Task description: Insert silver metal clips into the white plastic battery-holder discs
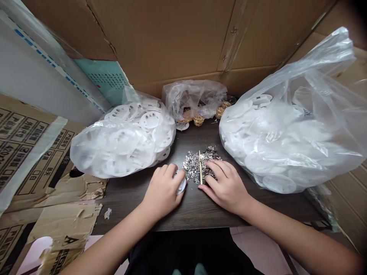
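My left hand (164, 189) is closed around a white plastic disc (181, 182), keeping it low over the dark table; the fingers cover much of the disc. Just right of it, a pale thin wooden stick (200, 170) points away from me over a pile of small shiny metal pieces (192, 163). My right hand (225, 181) has its thumb at the stick's near end and its fingers curled over the right side of the pile. Whether those fingertips also pinch a metal piece cannot be made out.
Clear bags of white discs stand at left (123, 149) and right (286, 141). Behind the pile lie a crumpled plastic bag (195, 93) and coils of gold-coloured wire (198, 120). Cardboard (172, 42) walls the back of the dark table (129, 206); a printed carton (31, 152) is at left.
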Available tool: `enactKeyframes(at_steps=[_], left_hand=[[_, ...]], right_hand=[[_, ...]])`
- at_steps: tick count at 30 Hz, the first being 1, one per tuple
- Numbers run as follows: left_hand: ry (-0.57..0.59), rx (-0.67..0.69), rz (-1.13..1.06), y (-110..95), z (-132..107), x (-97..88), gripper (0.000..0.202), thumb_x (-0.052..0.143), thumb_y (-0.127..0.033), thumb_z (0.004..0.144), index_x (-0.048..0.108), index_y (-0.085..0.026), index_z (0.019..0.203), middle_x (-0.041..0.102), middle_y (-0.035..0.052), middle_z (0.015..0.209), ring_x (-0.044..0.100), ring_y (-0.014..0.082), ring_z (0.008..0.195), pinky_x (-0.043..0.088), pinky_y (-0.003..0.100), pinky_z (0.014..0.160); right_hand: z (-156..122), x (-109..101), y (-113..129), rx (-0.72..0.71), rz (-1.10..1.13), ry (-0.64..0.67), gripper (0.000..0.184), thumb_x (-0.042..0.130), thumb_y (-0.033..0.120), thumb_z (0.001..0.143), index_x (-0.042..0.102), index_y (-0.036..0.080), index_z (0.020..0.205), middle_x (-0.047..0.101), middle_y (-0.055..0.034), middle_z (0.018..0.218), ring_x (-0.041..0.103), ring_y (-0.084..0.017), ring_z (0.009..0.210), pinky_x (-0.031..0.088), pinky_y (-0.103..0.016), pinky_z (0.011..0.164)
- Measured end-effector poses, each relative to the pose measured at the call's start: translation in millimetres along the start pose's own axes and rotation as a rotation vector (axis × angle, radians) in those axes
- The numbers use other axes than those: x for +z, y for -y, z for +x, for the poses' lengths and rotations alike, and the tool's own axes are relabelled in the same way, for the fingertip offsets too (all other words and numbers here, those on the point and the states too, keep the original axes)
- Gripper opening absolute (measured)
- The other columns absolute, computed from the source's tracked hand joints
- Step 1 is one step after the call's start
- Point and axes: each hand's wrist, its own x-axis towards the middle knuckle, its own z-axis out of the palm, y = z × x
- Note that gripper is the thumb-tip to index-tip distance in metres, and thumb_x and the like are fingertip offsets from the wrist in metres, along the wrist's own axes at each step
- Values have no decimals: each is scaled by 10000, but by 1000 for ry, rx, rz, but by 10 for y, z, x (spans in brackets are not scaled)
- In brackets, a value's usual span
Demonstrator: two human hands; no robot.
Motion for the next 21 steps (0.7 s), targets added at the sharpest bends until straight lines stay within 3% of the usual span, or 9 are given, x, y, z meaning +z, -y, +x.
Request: enactKeyframes(at_steps=[5,10,21], left_hand=[[-43,-23,-67,80,67,24,220,534,-331,991,637,-166,1093,586,117,1054,542,267,927,454,425,816],[-65,-44,-159,113,33,98,223,530,-320,997,620,-155,1117,582,110,1043,552,259,940,457,417,837],[-90,-24,-236,90,-6,96,218,539,-306,993,621,-154,1126,592,116,1048,552,257,939,450,418,828]], right_hand=[[91,50,143,131,-23,129,223,619,304,932,727,110,951,560,-179,1488,504,-357,1348,476,-516,1096],[105,88,198,178,-10,163,215,604,253,881,737,90,927,487,-169,1568,450,-361,1432,430,-511,1170],[177,136,362,291,-86,84,160,613,160,871,748,132,790,599,-162,1455,557,-362,1314,524,-556,1052]])
